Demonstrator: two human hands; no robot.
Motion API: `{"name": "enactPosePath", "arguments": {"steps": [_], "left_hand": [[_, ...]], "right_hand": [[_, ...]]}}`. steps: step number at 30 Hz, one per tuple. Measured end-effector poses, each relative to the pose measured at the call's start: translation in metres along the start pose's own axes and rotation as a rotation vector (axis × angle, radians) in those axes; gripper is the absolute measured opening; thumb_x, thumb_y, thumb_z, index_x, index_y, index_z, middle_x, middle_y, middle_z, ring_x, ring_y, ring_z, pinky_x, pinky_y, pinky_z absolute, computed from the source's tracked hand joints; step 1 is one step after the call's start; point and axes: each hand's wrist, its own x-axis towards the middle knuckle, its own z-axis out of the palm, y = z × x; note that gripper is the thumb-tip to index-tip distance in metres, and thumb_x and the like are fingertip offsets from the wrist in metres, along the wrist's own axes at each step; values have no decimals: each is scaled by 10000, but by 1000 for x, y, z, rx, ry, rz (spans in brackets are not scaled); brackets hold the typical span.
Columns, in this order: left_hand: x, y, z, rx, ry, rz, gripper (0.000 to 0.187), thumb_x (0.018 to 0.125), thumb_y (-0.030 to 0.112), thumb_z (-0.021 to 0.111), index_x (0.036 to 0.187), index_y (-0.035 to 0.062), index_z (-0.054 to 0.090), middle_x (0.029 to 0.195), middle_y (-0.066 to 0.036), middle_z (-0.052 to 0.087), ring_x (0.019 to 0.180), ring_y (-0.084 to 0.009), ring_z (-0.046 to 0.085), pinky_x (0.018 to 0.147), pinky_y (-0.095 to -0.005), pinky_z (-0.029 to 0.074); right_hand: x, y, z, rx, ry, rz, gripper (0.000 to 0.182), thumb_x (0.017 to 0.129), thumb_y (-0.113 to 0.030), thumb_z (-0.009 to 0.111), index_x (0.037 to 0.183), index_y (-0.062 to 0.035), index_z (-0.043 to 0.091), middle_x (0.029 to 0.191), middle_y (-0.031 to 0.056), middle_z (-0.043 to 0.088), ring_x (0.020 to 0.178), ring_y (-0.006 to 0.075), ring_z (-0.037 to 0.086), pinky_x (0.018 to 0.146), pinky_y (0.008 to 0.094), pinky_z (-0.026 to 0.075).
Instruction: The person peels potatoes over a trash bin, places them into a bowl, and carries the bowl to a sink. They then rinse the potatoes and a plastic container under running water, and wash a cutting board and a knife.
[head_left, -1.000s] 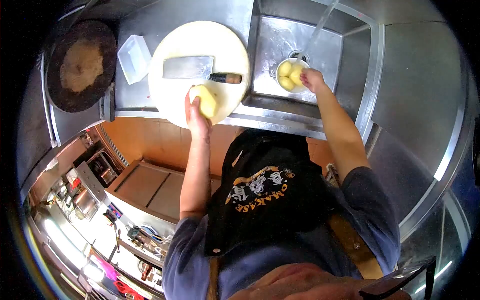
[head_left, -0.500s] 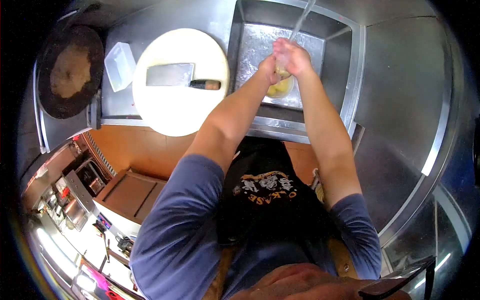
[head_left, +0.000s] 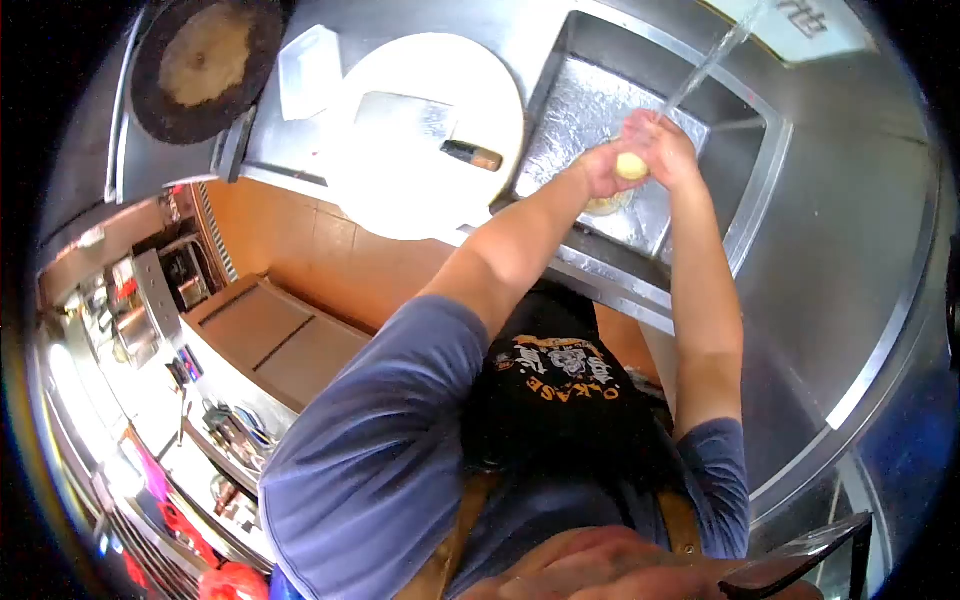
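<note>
A pale yellow, rounded piece that looks like a peeled potato (head_left: 631,166) sits between my two hands over the sink (head_left: 745,215). My left hand (head_left: 603,172) closes round it from the left. From the right, my right hand (head_left: 662,148) cups it, fingers curled and partly hidden by wetness and blur. A stream of water (head_left: 712,65) falls from the upper right onto my right hand. Just below the hands, a round bowl (head_left: 608,205) stands on the sink floor, mostly covered by my left hand and wrist.
Left of the sink lies a round white cutting board (head_left: 400,205) with a cleaver (head_left: 405,118) on it. Beyond are a clear plastic container (head_left: 310,72) and a dark wok (head_left: 165,105). A steel wall or panel (head_left: 850,200) rises at the right.
The view has shifted, so sink and board sit further right and are tilted. The yellow piece now shows plainly between my hands, while the bowl below is more hidden.
</note>
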Motion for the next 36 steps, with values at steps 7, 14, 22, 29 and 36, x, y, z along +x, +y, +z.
{"name": "enactPosePath", "arguments": {"steps": [7, 14, 22, 29, 36], "left_hand": [[-44, 38, -6, 92, 114, -100, 402, 932, 463, 523, 1120, 112, 578, 935, -105, 670, 727, -206, 647, 683, -296, 555], [-178, 120, -16, 213, -83, 336, 464, 932, 390, 559, 1209, 22, 505, 1052, -138, 650, 888, -230, 671, 741, -335, 579], [-309, 194, -161, 277, 450, 778, 440, 935, 366, 536, 1237, 48, 493, 1136, -108, 625, 1023, -208, 630, 786, -352, 564], [-365, 202, -258, -6, 637, 959, 434, 917, 378, 559, 1233, 90, 484, 1130, -81, 607, 963, -217, 620, 752, -362, 532], [-401, 194, -306, -85, 740, 993, 449, 922, 370, 561, 1287, 124, 469, 1150, -68, 602, 964, -200, 614, 726, -337, 521]], "right_hand": [[-22, -30, -5, -76, 131, 6, 213, 933, -124, 553, 1122, -28, 573, 958, 102, 661, 860, 202, 652, 750, 345, 540], [-54, -42, -16, -262, 330, -115, 201, 925, -161, 588, 1087, -45, 611, 942, 80, 664, 836, 174, 647, 731, 300, 529], [-81, 81, 166, -1168, 130, -709, 280, 839, -190, 680, 1071, -55, 600, 1031, 135, 619, 963, 277, 600, 839, 375, 472], [-36, 99, 270, -1796, -98, -569, 397, 810, -185, 638, 1184, -107, 531, 1083, 138, 584, 1038, 350, 542, 883, 458, 460], [-141, 110, 280, -1616, -233, -549, 196, 898, -249, 555, 963, -68, 592, 834, 168, 633, 782, 369, 622, 673, 471, 492]]}}
